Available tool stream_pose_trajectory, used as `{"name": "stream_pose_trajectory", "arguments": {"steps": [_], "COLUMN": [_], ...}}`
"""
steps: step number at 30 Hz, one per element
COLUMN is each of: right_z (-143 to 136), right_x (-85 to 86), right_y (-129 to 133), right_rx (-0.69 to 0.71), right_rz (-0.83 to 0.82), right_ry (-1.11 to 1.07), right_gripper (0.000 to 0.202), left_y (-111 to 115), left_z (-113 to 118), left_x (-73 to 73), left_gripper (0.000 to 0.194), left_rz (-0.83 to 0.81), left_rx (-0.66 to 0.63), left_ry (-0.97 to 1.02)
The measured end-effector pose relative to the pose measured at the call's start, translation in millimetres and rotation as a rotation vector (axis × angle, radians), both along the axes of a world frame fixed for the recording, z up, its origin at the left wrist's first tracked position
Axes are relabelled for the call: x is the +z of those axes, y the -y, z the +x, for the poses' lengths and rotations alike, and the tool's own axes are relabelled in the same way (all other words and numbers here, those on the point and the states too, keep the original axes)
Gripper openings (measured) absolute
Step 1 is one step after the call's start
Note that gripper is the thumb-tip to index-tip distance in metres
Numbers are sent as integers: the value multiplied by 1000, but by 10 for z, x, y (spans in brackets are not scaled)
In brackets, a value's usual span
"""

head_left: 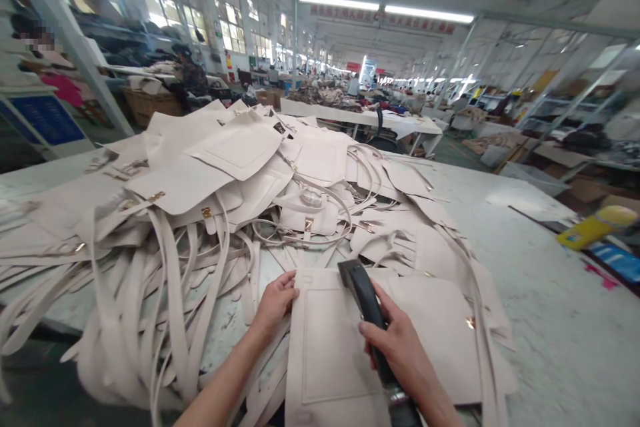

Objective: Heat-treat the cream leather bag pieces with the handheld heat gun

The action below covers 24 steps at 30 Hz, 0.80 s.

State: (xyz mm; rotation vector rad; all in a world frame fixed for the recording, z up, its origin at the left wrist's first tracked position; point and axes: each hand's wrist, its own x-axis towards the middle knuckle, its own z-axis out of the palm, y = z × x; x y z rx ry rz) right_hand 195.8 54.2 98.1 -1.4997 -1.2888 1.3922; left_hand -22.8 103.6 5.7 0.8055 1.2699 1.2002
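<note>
The left hand (275,303) is pinching the top left corner of a cream piece (327,340) lying by the table's (540,267) near edge, while the right hand (400,343) is wrapping around a black tool (369,297) over it.

Tube lights (339,3) glare (distance seems blurred).

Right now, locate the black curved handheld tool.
In the head view, the tool is lower centre-right, in the right hand, over the flat cream panel.
</note>
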Motion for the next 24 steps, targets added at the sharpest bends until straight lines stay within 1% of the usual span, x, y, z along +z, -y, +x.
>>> {"name": "stream_pose_trajectory", "arguments": {"steps": [2,3,4,5,6,7,8,9,10,11,13,14,17,19,21,24], "right_z": [292,446,593,726,839,929,996,1039,1064,1072,1060,1046,1016,1026,1065,1142], "right_x": [-6,-19,-37,-59,-82,-104,-125,-143,-158,-171,-187,-190,-171,-132,-85,-55], "right_y": [147,221,284,329,353,353,330,286,222,143,-47,-148,-404,-478,-448,-271], "right_rx": [-53,-72,-82,-84,-82,-78,-77,-76,-78,-81,-98,-108,-134,-151,-165,-164], "right_rz": [-58,-86,-102,-112,-116,-120,-128,-137,-144,-148,-144,-135,-94,-62,-23,-17], "right_ry": [37,63,91,117,134,141,134,110,74,32,-33,-47,-42,-32,0,39], "right_gripper": [72,73,73,72,73,74,75,78,80,82,81,79,74,77,80,77], "left_y": [-112,-181,-255,-332,-407,-477,-538,-586,-620,-640,-641,-628,-577,-556,-552,-560], "left_z": [4,37,100,195,322,477,650,829,1003,1160,1388,1454,1498,1463,1432,1426], "left_x": [76,132,192,248,295,326,339,333,309,271,173,121,-1,-45,-68,-87], "left_gripper": [36,32,30,30,30,30,27,24,20,17,16,17,18,17,17,18], "left_rz": [122,219,323,416,479,501,490,464,440,426,437,460,570,629,656,684], "left_rx": [66,67,40,-18,-107,-211,-307,-382,-430,-447,-421,-399,-326,-287,-267,-255], "left_ry": [-350,-544,-726,-881,-1006,-1098,-1161,-1198,-1216,-1221,-1216,-1212,-1168,-1117,-1072,-1027]}}
